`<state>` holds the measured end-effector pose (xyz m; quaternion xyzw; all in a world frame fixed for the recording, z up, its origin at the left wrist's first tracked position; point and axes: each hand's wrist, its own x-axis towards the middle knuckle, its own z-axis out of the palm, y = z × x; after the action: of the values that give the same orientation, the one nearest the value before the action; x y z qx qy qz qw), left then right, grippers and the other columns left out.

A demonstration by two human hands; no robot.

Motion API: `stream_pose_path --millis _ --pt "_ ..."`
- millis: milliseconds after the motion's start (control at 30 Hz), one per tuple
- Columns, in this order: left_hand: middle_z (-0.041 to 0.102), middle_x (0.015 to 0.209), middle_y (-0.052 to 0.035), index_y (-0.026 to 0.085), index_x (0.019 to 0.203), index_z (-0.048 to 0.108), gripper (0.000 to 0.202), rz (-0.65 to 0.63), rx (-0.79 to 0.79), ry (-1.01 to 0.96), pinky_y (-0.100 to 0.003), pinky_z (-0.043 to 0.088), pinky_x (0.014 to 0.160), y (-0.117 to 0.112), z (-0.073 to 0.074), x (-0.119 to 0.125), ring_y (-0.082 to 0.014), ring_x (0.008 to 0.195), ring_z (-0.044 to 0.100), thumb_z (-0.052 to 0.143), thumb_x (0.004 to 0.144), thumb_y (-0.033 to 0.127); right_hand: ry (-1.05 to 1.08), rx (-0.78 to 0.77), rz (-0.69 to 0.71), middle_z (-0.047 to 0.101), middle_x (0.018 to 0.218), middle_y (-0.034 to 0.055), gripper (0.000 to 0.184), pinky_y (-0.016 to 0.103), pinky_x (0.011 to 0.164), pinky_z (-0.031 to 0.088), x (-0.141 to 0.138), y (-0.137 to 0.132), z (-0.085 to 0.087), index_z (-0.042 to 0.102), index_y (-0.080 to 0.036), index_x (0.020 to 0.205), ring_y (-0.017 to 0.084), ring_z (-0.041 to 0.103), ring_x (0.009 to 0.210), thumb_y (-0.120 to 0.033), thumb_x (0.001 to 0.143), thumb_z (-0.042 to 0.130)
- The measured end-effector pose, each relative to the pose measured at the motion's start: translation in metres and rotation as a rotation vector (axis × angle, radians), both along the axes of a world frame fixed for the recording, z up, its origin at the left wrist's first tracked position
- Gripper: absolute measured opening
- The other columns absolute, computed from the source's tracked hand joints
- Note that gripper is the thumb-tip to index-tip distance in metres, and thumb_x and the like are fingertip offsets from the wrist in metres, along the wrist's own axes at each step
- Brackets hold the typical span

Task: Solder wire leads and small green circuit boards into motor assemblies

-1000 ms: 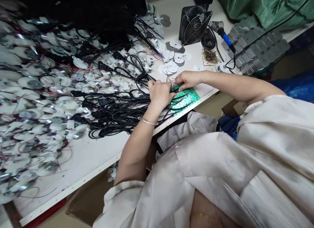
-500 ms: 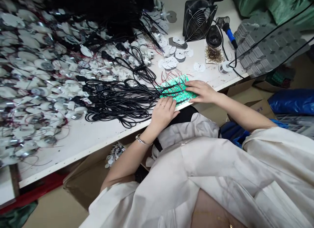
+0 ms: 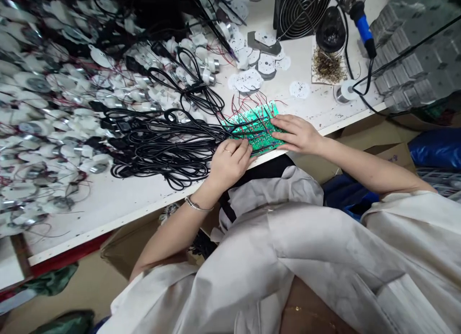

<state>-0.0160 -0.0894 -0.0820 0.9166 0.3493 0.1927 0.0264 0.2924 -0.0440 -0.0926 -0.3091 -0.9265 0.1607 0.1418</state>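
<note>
A green circuit board (image 3: 254, 128) with red and black wires lies near the front edge of the white table (image 3: 118, 207). My left hand (image 3: 228, 162) grips the board's near left edge, fingers curled over it. My right hand (image 3: 297, 133) rests on the board's right side, fingers pressed down flat on it. A bundle of black cables (image 3: 162, 147) runs from the board to the left.
Many white discs with small motors (image 3: 46, 103) cover the table's left. A black fan (image 3: 300, 7), a blue-handled soldering iron (image 3: 362, 24), a solder spool (image 3: 344, 91) and stacked grey blocks (image 3: 410, 60) stand at the back right. Cardboard boxes (image 3: 389, 151) sit below the table.
My left hand has come off the top of the board and pulled back to its near edge. My right hand has shifted from the board's far side onto its right side. The view moved closer.
</note>
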Motion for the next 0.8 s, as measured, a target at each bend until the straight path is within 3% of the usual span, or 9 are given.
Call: stream_pose_path --millis 100,300,433,567,800 --pt "0.076 0.122 -0.0136 0.018 0.115 0.074 0.027 0.024 0.010 -0.010 -0.050 0.055 0.097 -0.003 -0.003 0.001 -0.0279 0.110 0.069 0.056 0.104 0.034 0.012 -0.005 -0.004 0.057 0.157 0.0064 0.045 0.059 0.122 0.046 0.001 -0.002 -0.001 0.064 -0.029 0.134 0.027 0.038 0.158 -0.055 0.097 0.055" --pt "0.075 0.126 -0.0122 0.019 0.118 0.074 0.030 0.044 -0.139 0.033 -0.051 0.052 0.102 -0.004 -0.003 0.004 -0.0284 0.115 0.067 0.054 0.104 0.035 -0.029 -0.084 -0.034 0.058 0.156 0.0032 0.046 0.059 0.125 0.045 -0.004 -0.006 0.009 0.066 -0.029 0.132 0.030 0.038 0.158 -0.057 0.098 0.053" --pt "0.074 0.130 -0.0103 0.020 0.121 0.073 0.030 0.053 -0.231 0.022 -0.053 0.047 0.110 -0.002 -0.001 0.004 -0.0284 0.122 0.065 0.053 0.104 0.035 -0.066 -0.132 -0.050 0.059 0.155 0.0052 0.050 0.058 0.128 0.042 -0.008 -0.007 0.015 0.069 -0.023 0.129 0.033 0.038 0.157 -0.058 0.098 0.050" --pt "0.075 0.127 -0.0104 0.018 0.119 0.073 0.030 0.029 -0.190 0.050 -0.051 0.046 0.109 -0.001 0.005 0.004 -0.0275 0.119 0.066 0.052 0.105 0.035 -0.041 -0.093 -0.025 0.061 0.152 0.0102 0.053 0.059 0.125 0.043 -0.008 -0.006 0.015 0.069 -0.015 0.127 0.036 0.041 0.155 -0.055 0.100 0.048" --pt "0.075 0.124 -0.0102 0.021 0.117 0.074 0.036 0.040 -0.304 0.043 -0.056 0.044 0.109 0.009 0.014 0.005 -0.0291 0.115 0.065 0.048 0.105 0.043 -0.036 -0.045 -0.028 0.062 0.151 0.0090 0.048 0.066 0.123 0.036 -0.007 -0.004 0.012 0.068 -0.023 0.129 0.035 0.043 0.151 -0.055 0.101 0.046"
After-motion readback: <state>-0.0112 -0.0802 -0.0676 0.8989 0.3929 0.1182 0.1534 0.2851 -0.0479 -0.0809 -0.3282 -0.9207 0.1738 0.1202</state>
